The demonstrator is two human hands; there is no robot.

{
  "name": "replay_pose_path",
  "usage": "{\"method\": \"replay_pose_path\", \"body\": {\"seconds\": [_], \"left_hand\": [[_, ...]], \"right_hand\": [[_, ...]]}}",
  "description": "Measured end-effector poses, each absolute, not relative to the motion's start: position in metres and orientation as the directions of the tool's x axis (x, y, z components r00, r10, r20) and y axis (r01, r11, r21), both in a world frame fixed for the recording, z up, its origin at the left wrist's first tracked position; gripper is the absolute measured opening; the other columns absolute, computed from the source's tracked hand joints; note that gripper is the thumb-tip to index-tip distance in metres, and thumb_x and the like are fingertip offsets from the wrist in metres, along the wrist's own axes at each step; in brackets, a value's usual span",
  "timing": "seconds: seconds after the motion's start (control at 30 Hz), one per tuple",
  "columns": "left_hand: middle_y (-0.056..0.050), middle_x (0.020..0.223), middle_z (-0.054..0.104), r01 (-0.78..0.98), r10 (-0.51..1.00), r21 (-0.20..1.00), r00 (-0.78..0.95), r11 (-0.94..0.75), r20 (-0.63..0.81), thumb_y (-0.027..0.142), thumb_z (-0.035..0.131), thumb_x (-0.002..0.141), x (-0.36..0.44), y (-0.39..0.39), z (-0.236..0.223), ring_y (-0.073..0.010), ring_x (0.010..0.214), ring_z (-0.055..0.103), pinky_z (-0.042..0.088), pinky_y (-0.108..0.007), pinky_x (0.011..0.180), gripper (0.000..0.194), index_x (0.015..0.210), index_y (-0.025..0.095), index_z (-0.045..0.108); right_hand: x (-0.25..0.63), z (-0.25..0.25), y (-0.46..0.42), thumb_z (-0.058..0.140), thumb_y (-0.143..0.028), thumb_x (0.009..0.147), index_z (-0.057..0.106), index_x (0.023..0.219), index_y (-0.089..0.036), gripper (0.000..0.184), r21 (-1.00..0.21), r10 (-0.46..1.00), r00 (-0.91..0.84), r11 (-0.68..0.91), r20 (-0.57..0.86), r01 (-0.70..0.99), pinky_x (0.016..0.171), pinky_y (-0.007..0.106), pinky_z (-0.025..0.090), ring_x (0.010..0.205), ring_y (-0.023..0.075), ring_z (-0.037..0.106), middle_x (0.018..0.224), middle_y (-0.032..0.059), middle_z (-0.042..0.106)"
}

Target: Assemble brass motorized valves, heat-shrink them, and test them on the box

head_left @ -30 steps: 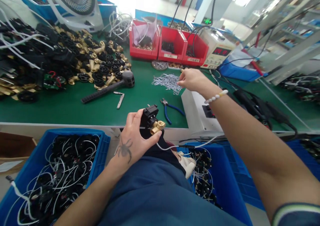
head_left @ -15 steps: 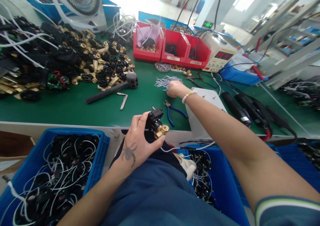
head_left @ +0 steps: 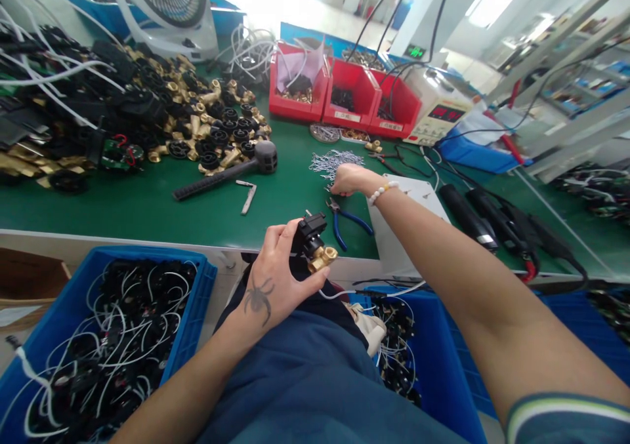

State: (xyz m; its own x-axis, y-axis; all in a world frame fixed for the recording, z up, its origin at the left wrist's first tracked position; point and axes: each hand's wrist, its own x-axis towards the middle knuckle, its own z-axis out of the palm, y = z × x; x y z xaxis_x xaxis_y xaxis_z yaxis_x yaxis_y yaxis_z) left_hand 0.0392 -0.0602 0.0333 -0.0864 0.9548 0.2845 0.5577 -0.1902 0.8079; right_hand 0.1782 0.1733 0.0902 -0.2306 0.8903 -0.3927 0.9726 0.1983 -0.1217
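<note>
My left hand point(head_left: 280, 267) is wrapped around a motorized brass valve, with its black actuator housing point(head_left: 311, 226) on top and its brass body point(head_left: 323, 259) pointing right. It is held just off the bench's front edge, over my lap. My right hand point(head_left: 347, 180) is pinched closed at the near edge of a pile of small silver wire clips point(head_left: 335, 161). A bit of silver shows at its fingertips, and it looks like one of these clips. Blue-handled cutting pliers point(head_left: 339, 221) lie on the bench just below that hand.
A black mallet point(head_left: 231, 172) and an L-shaped metal piece point(head_left: 247, 198) lie on the green bench point(head_left: 290, 188). Brass valve parts point(head_left: 197, 119) are heaped left. Red bins point(head_left: 298, 100) stand behind. A white box point(head_left: 418, 198) and black power screwdrivers point(head_left: 467, 218) are right. Blue crates point(head_left: 207, 286) sit below.
My right hand has drawn slightly toward me from the clip pile, and silver now shows at its fingertips. My left hand keeps holding the valve. The view has shifted a little.
</note>
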Motion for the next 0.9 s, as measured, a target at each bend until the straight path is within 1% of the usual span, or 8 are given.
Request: {"method": "replay_pose_path", "body": {"seconds": [0.13, 0.3, 0.37, 0.47, 0.57, 0.67, 0.77, 0.9], "left_hand": [[-0.008, 0.122, 0.057, 0.542, 0.957, 0.819, -0.087, -0.188, 0.277, 0.041, 0.074, 0.079, 0.038, -0.06, 0.033, -0.0237, 0.103, 0.069, 0.063, -0.042, 0.09, 0.068, 0.14, 0.023, 0.048], [-0.008, 0.122, 0.057, 0.538, 0.954, 0.819, -0.084, -0.201, 0.289, 0.04, 0.074, 0.078, 0.038, -0.059, 0.033, -0.0238, 0.104, 0.069, 0.062, -0.042, 0.093, 0.07, 0.14, 0.021, 0.049], [-0.009, 0.122, 0.057, 0.538, 0.955, 0.82, -0.084, -0.197, 0.284, 0.04, 0.074, 0.078, 0.038, -0.059, 0.034, -0.0237, 0.103, 0.069, 0.062, -0.042, 0.092, 0.069, 0.14, 0.02, 0.049], [-0.009, 0.121, 0.057, 0.532, 0.952, 0.823, -0.092, -0.201, 0.292, 0.04, 0.075, 0.078, 0.039, -0.059, 0.032, -0.0228, 0.102, 0.068, 0.062, -0.042, 0.093, 0.071, 0.14, 0.019, 0.05], [-0.008, 0.116, 0.056, 0.531, 0.933, 0.819, -0.132, -0.219, 0.335, 0.04, 0.076, 0.077, 0.04, -0.061, 0.03, -0.0224, 0.103, 0.066, 0.061, -0.04, 0.094, 0.072, 0.141, 0.017, 0.05], [-0.007, 0.113, 0.054, 0.556, 0.9, 0.791, -0.164, -0.254, 0.404, 0.039, 0.076, 0.078, 0.039, -0.066, 0.03, -0.0219, 0.103, 0.063, 0.061, -0.039, 0.092, 0.073, 0.143, 0.018, 0.05], [-0.006, 0.113, 0.052, 0.584, 0.871, 0.757, -0.163, -0.293, 0.463, 0.039, 0.076, 0.079, 0.038, -0.071, 0.037, -0.0215, 0.102, 0.06, 0.061, -0.039, 0.09, 0.073, 0.144, 0.02, 0.05], [-0.006, 0.109, 0.051, 0.602, 0.852, 0.73, -0.151, -0.324, 0.502, 0.039, 0.075, 0.08, 0.037, -0.077, 0.049, -0.0216, 0.099, 0.057, 0.061, -0.039, 0.085, 0.072, 0.145, 0.021, 0.049]], "right_hand": [[0.184, 0.097, 0.172, 0.067, 0.001, 0.078, 0.075, 0.078, -0.007, 0.011, -0.159, 0.922, -0.177, 0.128, -0.345, 0.979, 0.076, 0.035, 0.064, 0.066, 0.0201, 0.069, 0.065, 0.0094, 0.068], [0.198, 0.105, 0.169, 0.068, -0.001, 0.084, 0.074, 0.112, -0.009, 0.03, -0.332, 0.95, -0.188, 0.099, -0.248, 0.938, 0.072, 0.03, 0.062, 0.059, 0.0126, 0.063, 0.068, 0.0023, 0.065], [0.201, 0.107, 0.167, 0.067, -0.005, 0.088, 0.073, 0.113, -0.01, 0.026, -0.401, 0.958, -0.198, 0.102, -0.206, 0.91, 0.07, 0.028, 0.061, 0.058, 0.0113, 0.061, 0.067, 0.0006, 0.062], [0.202, 0.111, 0.157, 0.062, -0.007, 0.093, 0.071, 0.104, -0.009, 0.014, -0.485, 0.968, -0.203, 0.107, -0.15, 0.868, 0.068, 0.025, 0.059, 0.059, 0.0091, 0.06, 0.068, 0.0005, 0.06], [0.202, 0.116, 0.133, 0.063, -0.007, 0.092, 0.065, 0.099, -0.011, 0.008, -0.703, 0.964, -0.25, 0.112, -0.096, 0.702, 0.065, 0.02, 0.056, 0.061, 0.0067, 0.06, 0.073, 0.0005, 0.063], [0.205, 0.122, 0.093, 0.073, -0.019, 0.089, 0.06, 0.092, -0.016, 0.014, -0.909, 0.926, -0.377, 0.157, 0.0, 0.386, 0.064, 0.019, 0.054, 0.063, 0.0063, 0.061, 0.077, -0.0006, 0.066], [0.208, 0.129, 0.051, 0.083, -0.039, 0.083, 0.059, 0.085, -0.019, 0.031, -0.95, 0.883, -0.457, 0.228, 0.109, 0.214, 0.063, 0.018, 0.053, 0.065, 0.006, 0.059, 0.075, -0.0035, 0.062], [0.213, 0.137, 0.014, 0.082, -0.052, 0.083, 0.059, 0.086, -0.023, 0.037, -0.978, 0.861, -0.506, 0.152, 0.059, 0.145, 0.055, 0.02, 0.05, 0.057, 0.0075, 0.056, 0.065, -0.0058, 0.058]]}}
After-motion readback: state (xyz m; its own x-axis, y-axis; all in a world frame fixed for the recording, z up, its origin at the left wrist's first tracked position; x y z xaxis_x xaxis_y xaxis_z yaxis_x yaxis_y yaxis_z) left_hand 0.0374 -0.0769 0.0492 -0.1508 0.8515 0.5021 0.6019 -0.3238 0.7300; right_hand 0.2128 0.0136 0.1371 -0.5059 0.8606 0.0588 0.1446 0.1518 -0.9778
